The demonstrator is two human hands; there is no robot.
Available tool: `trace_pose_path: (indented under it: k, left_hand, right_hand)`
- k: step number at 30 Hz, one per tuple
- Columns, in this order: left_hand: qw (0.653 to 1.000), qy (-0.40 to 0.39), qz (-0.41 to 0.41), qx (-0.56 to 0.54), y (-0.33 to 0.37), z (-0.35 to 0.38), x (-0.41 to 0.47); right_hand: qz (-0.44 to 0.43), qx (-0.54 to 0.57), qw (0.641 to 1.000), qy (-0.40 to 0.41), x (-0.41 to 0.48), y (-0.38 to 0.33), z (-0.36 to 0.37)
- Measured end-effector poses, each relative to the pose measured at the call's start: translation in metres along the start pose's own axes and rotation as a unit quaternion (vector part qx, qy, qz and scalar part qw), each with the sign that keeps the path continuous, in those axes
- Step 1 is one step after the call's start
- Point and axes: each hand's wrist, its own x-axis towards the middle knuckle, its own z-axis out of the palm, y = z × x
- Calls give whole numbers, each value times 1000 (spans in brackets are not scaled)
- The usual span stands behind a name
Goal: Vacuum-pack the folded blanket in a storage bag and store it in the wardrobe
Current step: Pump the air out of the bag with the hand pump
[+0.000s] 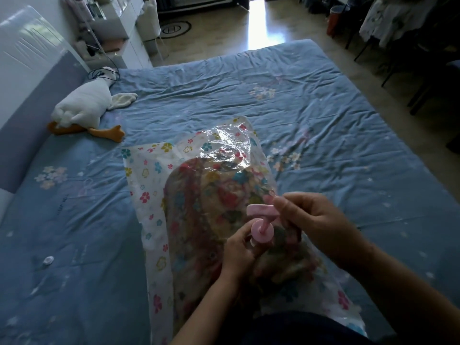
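Blanket in storage bag, lower centre | bare bed flanks both bag edges | left hand pinches pink valve, right hand grips cap

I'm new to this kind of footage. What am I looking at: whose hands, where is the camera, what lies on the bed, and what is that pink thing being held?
There is no machine here. A person works with bare hands, and the single picture comes from a wide-angle camera worn on their head, looking forward and down.

On the blue bed cover lies a clear storage bag printed with flowers, with the folded blanket inside.

Both hands hold what looks like a pink hand pump over the bag. The left hand has its grip at the round disc. The right hand pinches the end of the crossbar handle.

Off to the left lie a plush goose and a small white cap.
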Motion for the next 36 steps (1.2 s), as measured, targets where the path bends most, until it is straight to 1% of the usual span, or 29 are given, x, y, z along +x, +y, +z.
trace_pose_path:
  k: [1,2,5,7,9,11,12,13,14,16,18,20,21,22,24,26,27,28,29,32,34,36]
  left_hand:
    - [1000,5,5,3,3,1,-2]
    - [1000,14,7,-2,5,1,-5]
    - [999,38,7,-18,3,2,-12]
    - [998,47,-1,-34,-1,3,-15]
    - [997,49,-8,-51,3,1,-17]
    - [997,36,-9,-63,8,0,-18]
    - [997,28,-9,-69,10,-1,-18]
    - [997,26,-11,-73,12,-2,-18]
    - [997,27,-12,-76,12,-2,-18]
    - [996,36,-10,-75,13,-2,-17]
    - [996,40,-8,-73,14,0,-17]
    - [996,39,-5,-77,15,0,-18]
    - [996,39,-5,-76,16,0,-17]
    - [997,35,-5,-74,17,0,-17]
    - [997,29,-3,-68,20,0,-17]
    - [997,25,2,-67,23,0,-18]
    - [998,23,2,-65,23,0,-18]
    - [998,24,3,-65,23,1,-18]
    - [997,28,5,-67,25,1,-17]
    - [997,33,6,-75,22,2,-14]
    - [997,31,7,-73,22,0,-13]
    - [998,21,14,-56,23,-1,-11]
  right_hand:
    - [-6,10,1000,4,-2,-1,0]
    - [-2,-13,1000,8,-3,5,1]
    - [48,-173,984,8,-5,45,5]
    - [67,-235,970,5,-8,63,6]
    - [34,-217,976,-1,-11,49,7]
    - [-15,-122,992,-5,-11,22,8]
    - [-24,-63,998,-15,-10,13,8]
    - [-29,-24,999,-22,-10,11,7]
    - [-23,-19,999,-24,-9,14,7]
    - [12,-98,995,-16,-8,37,9]
    - [52,-201,978,-14,-9,61,8]
    - [54,-234,971,1,-9,62,5]
    - [38,-224,974,4,-9,51,3]
    - [18,-191,981,4,-10,37,3]
    - [-19,-76,997,-20,-14,9,0]
    - [-33,30,998,-40,-18,-3,-4]
    - [-27,47,998,-35,-18,0,-4]
    - [-11,31,999,-22,-17,9,-3]
    - [11,-7,1000,-5,-15,22,-2]
    - [65,-148,987,7,-9,58,1]
    - [53,-160,986,4,-7,53,0]
    - [8,-92,996,1,-6,25,-1]
